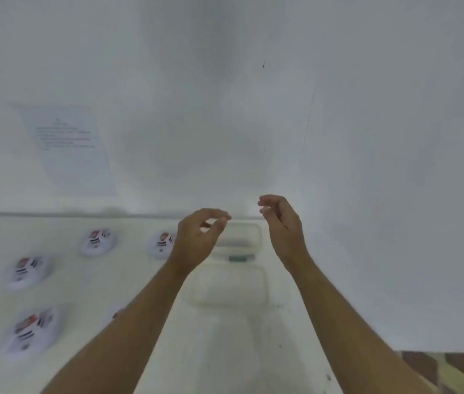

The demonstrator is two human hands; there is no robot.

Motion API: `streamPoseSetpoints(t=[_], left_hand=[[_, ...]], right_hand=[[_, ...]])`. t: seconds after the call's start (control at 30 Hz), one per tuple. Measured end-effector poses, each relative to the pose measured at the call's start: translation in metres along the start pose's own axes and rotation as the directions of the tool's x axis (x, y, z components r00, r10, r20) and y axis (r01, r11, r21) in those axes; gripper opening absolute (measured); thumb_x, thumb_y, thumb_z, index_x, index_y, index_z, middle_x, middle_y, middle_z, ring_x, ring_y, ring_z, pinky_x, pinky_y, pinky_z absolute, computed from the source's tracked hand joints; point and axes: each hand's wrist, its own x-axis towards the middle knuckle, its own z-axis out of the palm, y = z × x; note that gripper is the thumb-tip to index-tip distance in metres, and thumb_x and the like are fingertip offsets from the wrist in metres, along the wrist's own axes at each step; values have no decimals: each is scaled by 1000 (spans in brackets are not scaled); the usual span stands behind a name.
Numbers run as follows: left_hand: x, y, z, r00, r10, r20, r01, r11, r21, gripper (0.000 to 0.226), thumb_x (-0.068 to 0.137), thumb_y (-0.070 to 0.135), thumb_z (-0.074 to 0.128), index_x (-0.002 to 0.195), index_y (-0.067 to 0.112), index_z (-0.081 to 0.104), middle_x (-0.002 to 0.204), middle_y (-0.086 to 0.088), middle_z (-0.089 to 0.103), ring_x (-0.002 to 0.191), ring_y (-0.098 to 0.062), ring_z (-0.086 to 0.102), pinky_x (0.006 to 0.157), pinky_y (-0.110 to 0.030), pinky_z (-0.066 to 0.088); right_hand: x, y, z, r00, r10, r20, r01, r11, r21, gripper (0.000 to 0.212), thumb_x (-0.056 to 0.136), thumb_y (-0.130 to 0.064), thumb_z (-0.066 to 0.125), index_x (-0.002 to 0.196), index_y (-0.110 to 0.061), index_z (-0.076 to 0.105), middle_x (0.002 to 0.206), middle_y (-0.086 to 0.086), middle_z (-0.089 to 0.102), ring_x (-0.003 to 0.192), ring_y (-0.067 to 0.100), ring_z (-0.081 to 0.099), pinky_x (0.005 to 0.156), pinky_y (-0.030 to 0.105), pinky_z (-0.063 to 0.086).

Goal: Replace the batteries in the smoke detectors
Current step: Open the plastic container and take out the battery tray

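Fingers (213, 213) loosely curled, near table's (225, 351) back edge

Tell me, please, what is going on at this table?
A person holds both hands above a white table. The left hand and right hand are loosely curled and seem to hold nothing. Four smoke detectors lie untouched on the left, and clear plastic containers sit beneath the hands.

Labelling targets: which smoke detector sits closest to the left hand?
The rightmost smoke detector in the back row; the left hand overlaps its edge, the others lie farther left.
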Motion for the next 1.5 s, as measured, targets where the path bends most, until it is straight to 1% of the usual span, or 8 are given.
streamPoseSetpoints(t=[0.17, 0.27, 0.37, 0.73, 0.9, 1.13, 1.27, 1.5], left_hand=[[-58, -51, -2, 968, -249, 3, 249, 966, 68, 13, 89, 21, 68, 94, 32, 72, 100, 20, 69, 101, 3, 59, 82, -29, 47], [-74, -67, -1, 916, -400, 8, 396, 910, 122, 26, 92, 23, 67, 118, 27, 66, 117, 14, 57, 110, -6, 53, 98, -33, 44], [-82, -76, 3, 826, -561, 61, 554, 826, 99, 37, 98, 38, 56, 134, 32, 54, 128, 4, 48, 108, -12, 53, 93, -28, 41], [-83, -86, 2, 746, -648, 155, 662, 746, -68, 24, 95, 44, 57, 118, 38, 59, 108, -4, 68, 102, -23, 65, 89, -47, 57], [-81, -81, 1, 735, -638, 231, 678, 704, -211, 27, 97, 32, 61, 123, 24, 62, 117, -8, 68, 105, -27, 67, 91, -49, 56], [-76, -78, -3, 792, -588, 160, 567, 808, 160, 49, 96, 44, 56, 143, 36, 44, 138, 2, 43, 123, -15, 44, 107, -40, 39], [-63, -70, -3, 857, -474, 204, 411, 866, 285, 49, 95, 25, 60, 142, 25, 47, 146, 0, 44, 133, -20, 42, 108, -34, 35], [-54, -56, 6, 801, -493, 341, 324, 835, 445, 53, 83, 54, 69, 128, 26, 61, 127, 3, 63, 104, -11, 56, 88, -27, 42]], right_hand=[[-45, 42, -5, 987, 156, 48, -152, 985, -77, 26, 100, -10, 54, 114, -28, 66, 116, -14, 68, 110, 3, 61, 96, 19, 46], [-60, 62, -3, 963, 262, 69, -250, 958, -141, 31, 101, -13, 53, 127, -29, 62, 133, -11, 59, 123, 9, 52, 98, 19, 39], [-74, 78, 3, 918, 381, 111, -364, 919, -151, 39, 104, -21, 50, 143, -27, 51, 146, -9, 48, 133, 10, 44, 105, 24, 33], [-85, 86, 14, 867, 481, 128, -464, 874, -143, 33, 107, -31, 42, 140, -36, 42, 124, -2, 55, 107, 16, 54, 89, 31, 43], [-86, 86, 13, 873, 472, 126, -453, 878, -153, 33, 107, -30, 43, 140, -35, 42, 122, -2, 55, 102, 13, 55, 87, 30, 44], [-84, 88, 10, 872, 464, 158, -439, 882, -170, 32, 107, -30, 44, 139, -33, 43, 115, -8, 56, 97, 1, 54, 84, 28, 46], [-76, 90, 7, 866, 461, 194, -413, 878, -241, 32, 105, -35, 46, 137, -37, 45, 124, -4, 58, 110, 17, 58, 97, 40, 51], [-56, 83, 1, 890, 430, 152, -355, 862, -361, 38, 100, -36, 57, 138, -29, 50, 121, -4, 60, 109, 19, 59, 93, 35, 51]])
